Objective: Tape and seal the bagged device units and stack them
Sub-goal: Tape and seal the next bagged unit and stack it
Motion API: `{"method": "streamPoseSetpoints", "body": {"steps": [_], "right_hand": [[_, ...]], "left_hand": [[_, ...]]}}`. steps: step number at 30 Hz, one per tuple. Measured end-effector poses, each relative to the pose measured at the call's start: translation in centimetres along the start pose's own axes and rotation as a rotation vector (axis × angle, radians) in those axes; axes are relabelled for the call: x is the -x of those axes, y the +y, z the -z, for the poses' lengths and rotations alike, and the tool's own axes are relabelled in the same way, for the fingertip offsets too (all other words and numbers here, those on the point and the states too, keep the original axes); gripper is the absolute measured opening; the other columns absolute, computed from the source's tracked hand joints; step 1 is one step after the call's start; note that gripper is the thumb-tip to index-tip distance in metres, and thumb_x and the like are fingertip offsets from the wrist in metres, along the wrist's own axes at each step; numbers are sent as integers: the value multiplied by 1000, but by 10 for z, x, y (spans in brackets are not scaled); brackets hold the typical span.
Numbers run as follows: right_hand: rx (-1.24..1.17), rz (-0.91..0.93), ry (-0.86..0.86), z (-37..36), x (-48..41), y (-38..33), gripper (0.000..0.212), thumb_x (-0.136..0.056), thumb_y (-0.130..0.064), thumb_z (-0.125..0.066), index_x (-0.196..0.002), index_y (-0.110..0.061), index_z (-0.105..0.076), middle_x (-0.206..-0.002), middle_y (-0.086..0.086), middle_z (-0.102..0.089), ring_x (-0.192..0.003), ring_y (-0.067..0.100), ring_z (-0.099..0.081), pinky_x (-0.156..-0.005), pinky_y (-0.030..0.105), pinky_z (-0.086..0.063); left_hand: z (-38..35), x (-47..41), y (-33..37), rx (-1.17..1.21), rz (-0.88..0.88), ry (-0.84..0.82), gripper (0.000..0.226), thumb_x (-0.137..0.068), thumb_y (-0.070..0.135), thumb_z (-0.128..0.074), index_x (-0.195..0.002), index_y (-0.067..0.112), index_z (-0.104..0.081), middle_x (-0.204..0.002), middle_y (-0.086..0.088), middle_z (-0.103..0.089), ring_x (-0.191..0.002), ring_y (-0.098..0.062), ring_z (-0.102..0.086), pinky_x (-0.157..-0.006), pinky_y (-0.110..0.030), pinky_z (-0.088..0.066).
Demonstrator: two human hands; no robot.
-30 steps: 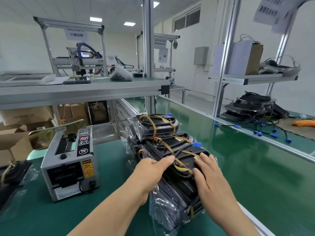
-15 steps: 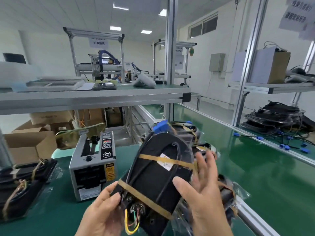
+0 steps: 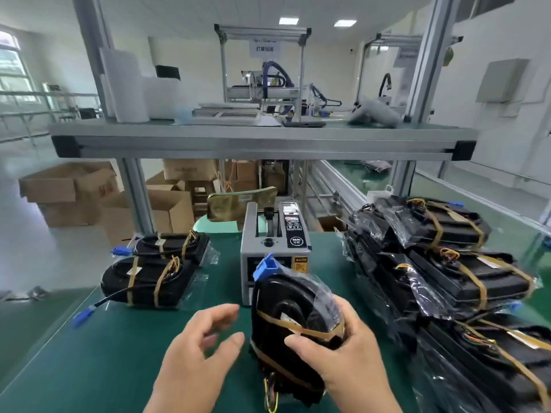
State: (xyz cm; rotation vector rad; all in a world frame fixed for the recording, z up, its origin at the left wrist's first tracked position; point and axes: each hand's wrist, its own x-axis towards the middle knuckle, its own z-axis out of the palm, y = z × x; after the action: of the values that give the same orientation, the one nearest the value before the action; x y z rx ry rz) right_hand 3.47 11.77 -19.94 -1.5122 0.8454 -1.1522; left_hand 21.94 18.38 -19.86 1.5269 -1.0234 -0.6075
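Head view: bagged unit (image 3: 287,298) within right fingers (image 3: 301,343)

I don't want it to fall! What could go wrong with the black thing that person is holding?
Only the right hand grips the bagged unit, held upright. The left hand is off it, so it might slip or tip. Its blue connector sticks up close to the tape dispenser and could bump it.
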Motion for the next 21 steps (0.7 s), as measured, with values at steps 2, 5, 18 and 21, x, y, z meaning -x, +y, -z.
{"method": "streamPoseSetpoints", "body": {"steps": [2, 5, 18, 21], "right_hand": [[44, 7, 34, -8, -1, 7, 60, -44, -25, -89, -99, -41, -71, -90, -7, -78, -82, 8, -74, -69, 12, -52], [142, 29, 87, -17, 2, 15, 54, -52, -21, -87, -95, -47, -66, -85, -13, -76, -74, 4, -71, -63, 11, -50], [435, 67, 243, -21, 10, 22, 70, -58, -67, -49, -126, -49, -45, -110, -36, -62, -99, -15, -55, -78, -2, -38], [490, 60, 211, -18, 12, 23, 86, -56, -62, -48, -139, -40, -48, -118, -21, -67, -104, -5, -56, -80, -4, -36]], "left_hand": [[-9, 11, 24, -65, -194, 44, 25, -74, 31, -79, -92, 47, -71, -91, 18, -71, -87, -2, -66, -84, -16, -49], [-25, 21, 45, -181, -371, -2, 29, -65, 55, -66, -91, 42, -70, -90, 17, -64, -87, -5, -63, -74, -10, -46], [-59, 29, 71, -302, -144, 1, 17, -79, 41, -68, -88, 42, -54, -89, 31, -59, -81, 0, -56, -69, -19, -46], [-58, 28, 78, -160, 13, -97, 15, -77, 34, -74, -79, 42, -61, -68, 20, -67, -61, 1, -61, -64, -18, -50]]}}
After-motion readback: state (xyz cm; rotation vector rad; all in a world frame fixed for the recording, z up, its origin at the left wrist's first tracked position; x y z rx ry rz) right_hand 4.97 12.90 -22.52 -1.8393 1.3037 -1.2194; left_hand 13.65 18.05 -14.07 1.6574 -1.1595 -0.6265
